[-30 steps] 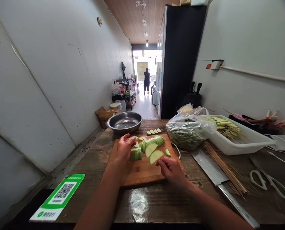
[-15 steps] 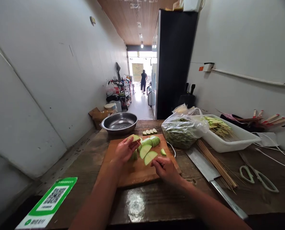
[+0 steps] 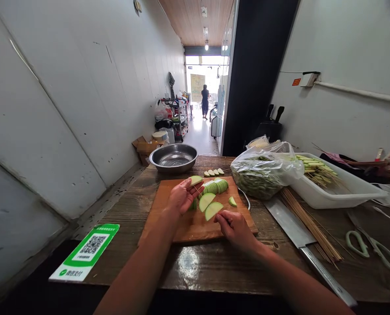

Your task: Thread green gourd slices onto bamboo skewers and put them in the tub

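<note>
My left hand [image 3: 181,196] is closed on a half-round slice of zucchini [image 3: 196,180], held above the cutting board [image 3: 168,227]. Two more half-round slices [image 3: 213,211] sit on a thin skewer, whose tip shows by my left fingers [image 3: 198,190]. My right hand [image 3: 231,225] pinches the skewer's other end at the lower slice; the fingers hide that end. Behind the hands, a row of cut zucchini slices [image 3: 217,186] lies on the board. A small end piece [image 3: 232,201] rests to the right of it.
A steel basin [image 3: 173,164] stands behind the board, near several small slices [image 3: 213,173]. To the right are a plastic bag of greens [image 3: 263,175], a cleaver [image 3: 291,223], bamboo skewers [image 3: 313,227], scissors [image 3: 375,245] and a white tray [image 3: 342,202] of skewered pieces.
The whole view has swung left and slightly down, so things sit farther right and higher. Both hands keep nearly the same grip on the slice and the skewer.
</note>
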{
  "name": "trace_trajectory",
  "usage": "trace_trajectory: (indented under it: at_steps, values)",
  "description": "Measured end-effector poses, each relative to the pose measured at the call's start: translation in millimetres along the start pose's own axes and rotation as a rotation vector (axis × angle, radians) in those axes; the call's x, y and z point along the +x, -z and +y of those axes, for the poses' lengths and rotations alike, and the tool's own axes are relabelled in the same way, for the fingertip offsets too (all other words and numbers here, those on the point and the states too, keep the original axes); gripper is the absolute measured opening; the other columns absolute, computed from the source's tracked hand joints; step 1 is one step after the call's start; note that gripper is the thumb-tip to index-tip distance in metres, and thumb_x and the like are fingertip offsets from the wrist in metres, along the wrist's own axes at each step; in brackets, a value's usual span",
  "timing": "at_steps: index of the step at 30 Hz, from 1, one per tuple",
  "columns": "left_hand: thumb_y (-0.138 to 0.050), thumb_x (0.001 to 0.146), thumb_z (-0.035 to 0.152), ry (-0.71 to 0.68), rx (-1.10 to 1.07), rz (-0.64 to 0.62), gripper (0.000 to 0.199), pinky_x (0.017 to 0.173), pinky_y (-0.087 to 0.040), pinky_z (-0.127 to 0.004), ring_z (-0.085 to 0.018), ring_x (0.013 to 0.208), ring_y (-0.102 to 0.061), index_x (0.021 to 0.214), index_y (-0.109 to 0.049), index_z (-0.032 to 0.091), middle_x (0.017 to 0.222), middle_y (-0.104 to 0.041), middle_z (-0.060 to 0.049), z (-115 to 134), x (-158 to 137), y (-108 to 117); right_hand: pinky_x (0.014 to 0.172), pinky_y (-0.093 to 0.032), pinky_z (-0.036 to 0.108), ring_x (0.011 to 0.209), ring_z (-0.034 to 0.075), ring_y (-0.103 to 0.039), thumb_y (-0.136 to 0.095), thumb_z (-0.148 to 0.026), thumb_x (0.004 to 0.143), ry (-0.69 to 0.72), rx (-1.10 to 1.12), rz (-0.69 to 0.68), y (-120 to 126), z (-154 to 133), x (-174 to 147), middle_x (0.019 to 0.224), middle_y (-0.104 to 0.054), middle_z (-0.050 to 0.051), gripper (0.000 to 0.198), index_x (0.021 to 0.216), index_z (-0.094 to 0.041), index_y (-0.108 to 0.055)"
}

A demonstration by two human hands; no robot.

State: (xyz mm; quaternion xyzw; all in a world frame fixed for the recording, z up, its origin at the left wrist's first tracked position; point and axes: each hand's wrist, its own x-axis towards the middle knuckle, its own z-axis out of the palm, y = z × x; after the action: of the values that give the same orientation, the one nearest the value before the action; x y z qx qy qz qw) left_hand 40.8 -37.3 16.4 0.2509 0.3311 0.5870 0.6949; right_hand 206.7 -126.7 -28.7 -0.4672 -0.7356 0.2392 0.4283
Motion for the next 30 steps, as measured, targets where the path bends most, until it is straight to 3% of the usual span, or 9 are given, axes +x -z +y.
trace_trajectory:
  at_steps: [30]
  values:
    - [-0.042,0.083,0.009,0.011,-0.063,0.015,0.014,0.078,-0.052,-0.039,-0.025,0.086,-0.064,0.089,-0.054,0.008,0.088,-0.065,-0.018,-4.9,-1.4,-5.9,0.048,-0.034,0.02,0.05,0.011,-0.047,-0.04,-0.028,0.086,-0.032,0.018,0.012,-1.2,-0.8,0.8,0.051,-0.05,-0.001,0.028,0.069,-0.016,-0.059]
